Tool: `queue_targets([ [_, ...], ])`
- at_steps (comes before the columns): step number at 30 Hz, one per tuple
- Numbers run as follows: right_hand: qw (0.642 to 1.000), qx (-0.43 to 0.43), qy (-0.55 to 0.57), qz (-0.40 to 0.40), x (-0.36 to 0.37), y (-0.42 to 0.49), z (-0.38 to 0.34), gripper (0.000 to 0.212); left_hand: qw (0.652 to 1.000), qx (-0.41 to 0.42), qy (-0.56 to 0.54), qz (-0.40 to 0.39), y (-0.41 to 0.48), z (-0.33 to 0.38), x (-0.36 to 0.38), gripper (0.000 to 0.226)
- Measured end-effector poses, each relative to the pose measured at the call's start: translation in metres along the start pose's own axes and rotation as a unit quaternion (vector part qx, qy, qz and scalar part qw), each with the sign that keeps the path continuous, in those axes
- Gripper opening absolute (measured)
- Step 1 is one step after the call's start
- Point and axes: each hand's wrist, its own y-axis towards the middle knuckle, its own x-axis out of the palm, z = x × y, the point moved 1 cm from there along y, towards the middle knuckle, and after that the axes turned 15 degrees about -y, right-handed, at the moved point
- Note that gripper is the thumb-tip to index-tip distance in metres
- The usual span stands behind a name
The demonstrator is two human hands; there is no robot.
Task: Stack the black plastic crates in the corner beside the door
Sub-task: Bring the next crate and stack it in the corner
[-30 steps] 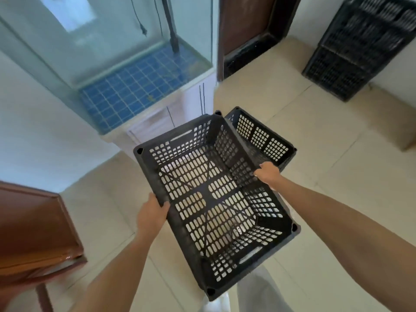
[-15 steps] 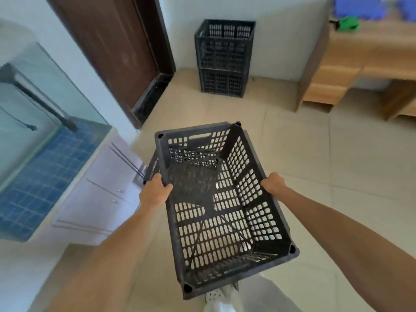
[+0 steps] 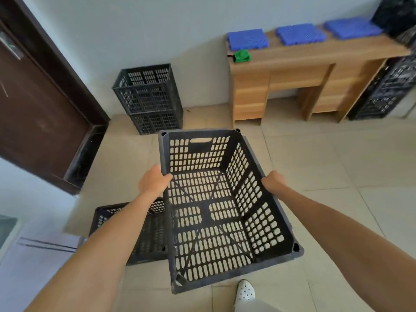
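The carried crate (image 3: 203, 210) hung in the air between the two grips, mouth up and slightly tipped, with its far end toward the corner. The left grip (image 3: 153, 182) was curled over the left long rim, thumb lapped onto the inner edge. The right grip (image 3: 272, 182) was closed round the right long rim, its fingers hidden on the outer side. Both held near the middle of the long walls, not at the slotted handle in the end wall. The hold therefore rested on thin rims, and a slip of either grip would likely have let the crate twist and drop.

Below the left grip and nearer the person, a second crate (image 3: 144, 233) lay on the floor (image 3: 326, 176), partly under the carried one and the left forearm. A white shoe (image 3: 245, 291) showed beneath the near end. Tripping on that floor crate seemed the closest hazard, since the carried crate blocked much of the view down.

Well ahead of the grips, a stack of two crates (image 3: 146, 91) stood in the corner against the wall, beside the dark door (image 3: 40, 113) off to the left. Setting a third on top would have called for squaring the corners. A skewed landing could have left it perched on one rim or shoved the stack over. A wide swing left risked knocking the door frame.

Ahead and right of the right grip stood a wooden bench (image 3: 292, 61) carrying blue trays (image 3: 247, 39) and a green object (image 3: 242, 56), well apart from the path. More black crates (image 3: 387, 91) stood beyond it.
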Motion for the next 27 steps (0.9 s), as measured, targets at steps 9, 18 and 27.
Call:
queue_targets([
  [9, 0.997, 0.000, 0.055, 0.055, -0.106, 0.069, -0.026, 0.019, 0.998, 0.066, -0.001, 0.022, 0.092, 0.117, -0.022, 0.022],
  [18, 0.994, -0.029, 0.057, 0.085, -0.157, 0.153, -0.130, 0.025, 0.992, 0.088, 0.026, 0.088, 0.215, 0.147, -0.065, 0.031],
  [27, 0.995, -0.050, 0.062, 0.053, -0.176, 0.270, -0.292, 0.024, 0.995, 0.040, 0.031, 0.083, 0.385, 0.121, -0.108, 0.027],
])
